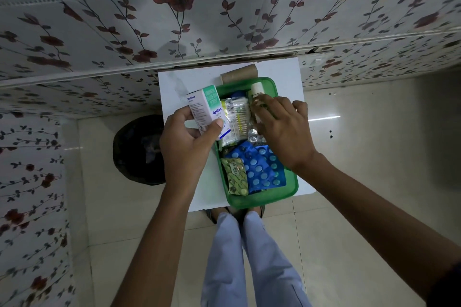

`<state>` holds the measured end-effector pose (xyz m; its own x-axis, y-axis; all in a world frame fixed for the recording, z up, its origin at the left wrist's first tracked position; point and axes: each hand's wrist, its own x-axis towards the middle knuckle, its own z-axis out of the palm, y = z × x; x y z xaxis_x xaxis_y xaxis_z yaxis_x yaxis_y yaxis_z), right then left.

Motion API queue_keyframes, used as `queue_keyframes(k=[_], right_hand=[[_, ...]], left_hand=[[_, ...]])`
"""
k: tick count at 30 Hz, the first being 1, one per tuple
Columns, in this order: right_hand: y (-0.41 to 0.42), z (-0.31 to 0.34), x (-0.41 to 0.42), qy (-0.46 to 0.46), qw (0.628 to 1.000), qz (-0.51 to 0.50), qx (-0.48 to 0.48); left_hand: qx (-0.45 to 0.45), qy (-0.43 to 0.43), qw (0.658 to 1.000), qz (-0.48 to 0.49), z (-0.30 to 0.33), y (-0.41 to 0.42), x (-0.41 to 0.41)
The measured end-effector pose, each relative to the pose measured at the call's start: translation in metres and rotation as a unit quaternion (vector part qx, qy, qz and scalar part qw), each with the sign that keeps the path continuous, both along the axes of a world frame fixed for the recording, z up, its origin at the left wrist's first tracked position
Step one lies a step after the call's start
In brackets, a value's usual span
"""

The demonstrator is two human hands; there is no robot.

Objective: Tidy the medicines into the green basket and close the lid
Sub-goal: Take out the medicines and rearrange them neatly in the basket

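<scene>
The green basket sits open on a small white table. Inside lie blue blister packs, a yellow-green pill strip and a clear packet of cotton buds. My left hand grips a white and teal Optibex box above the basket's left rim. My right hand is over the basket's right side, fingers curled around a small white-capped bottle that leans inside it. No lid is visible.
A cardboard roll lies on the table just behind the basket. A dark round bin stands on the floor left of the table. Floral walls close in behind and left. My legs and feet are under the table's near edge.
</scene>
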<state>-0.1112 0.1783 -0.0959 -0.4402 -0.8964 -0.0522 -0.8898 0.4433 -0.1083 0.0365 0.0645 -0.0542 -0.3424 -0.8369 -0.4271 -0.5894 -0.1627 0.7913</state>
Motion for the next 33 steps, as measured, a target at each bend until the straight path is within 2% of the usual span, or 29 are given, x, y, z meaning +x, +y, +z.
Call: queue_keyframes(k=[2, 6, 9, 12, 16, 18, 21, 23, 24, 25, 28, 29, 33], right_hand=[[0.003, -0.003, -0.001, 0.007, 1.0, 0.017, -0.017], [0.002, -0.008, 0.005, 0.09, 0.996, 0.012, -0.007], [0.003, -0.008, 0.01, 0.103, 0.995, -0.002, 0.003], [0.0, -0.001, 0.008, 0.044, 0.999, -0.015, -0.002], [0.005, 0.02, 0.004, -0.111, 0.988, -0.043, -0.097], [0.009, 0.035, 0.01, -0.259, 0.951, -0.096, -0.138], [0.004, 0.042, 0.018, -0.474, 0.857, -0.181, -0.089], [-0.003, 0.038, 0.015, -0.563, 0.786, -0.245, -0.074], [-0.008, 0.037, 0.013, -0.576, 0.766, -0.273, -0.078], [-0.012, 0.036, 0.012, -0.559, 0.773, -0.288, -0.084], [-0.025, 0.032, 0.016, -0.35, 0.903, -0.235, -0.08], [-0.028, 0.03, 0.019, -0.3, 0.927, -0.214, -0.072], [-0.037, 0.022, 0.03, -0.25, 0.949, -0.189, -0.019]], left_hand=[[-0.008, -0.007, 1.0, -0.006, 0.0, 0.003, -0.002], [-0.018, -0.011, 1.0, -0.021, -0.002, 0.009, -0.006], [-0.042, -0.03, 0.998, -0.038, -0.003, 0.011, -0.008], [-0.054, -0.041, 0.996, -0.057, 0.0, 0.013, -0.011], [-0.052, -0.071, 0.993, -0.078, 0.006, 0.021, -0.018], [0.014, -0.043, 0.997, -0.063, 0.007, 0.025, -0.021], [0.126, 0.022, 0.99, -0.054, 0.003, 0.026, -0.024], [0.112, 0.022, 0.989, -0.093, 0.005, 0.024, -0.025], [0.096, 0.017, 0.99, -0.105, 0.007, 0.022, -0.024], [0.075, 0.011, 0.991, -0.107, 0.009, 0.021, -0.024], [-0.005, -0.02, 0.997, -0.075, 0.01, 0.013, -0.021], [-0.026, -0.024, 0.997, -0.062, 0.01, 0.01, -0.021], [-0.057, -0.02, 0.998, -0.027, 0.006, 0.003, -0.018]])
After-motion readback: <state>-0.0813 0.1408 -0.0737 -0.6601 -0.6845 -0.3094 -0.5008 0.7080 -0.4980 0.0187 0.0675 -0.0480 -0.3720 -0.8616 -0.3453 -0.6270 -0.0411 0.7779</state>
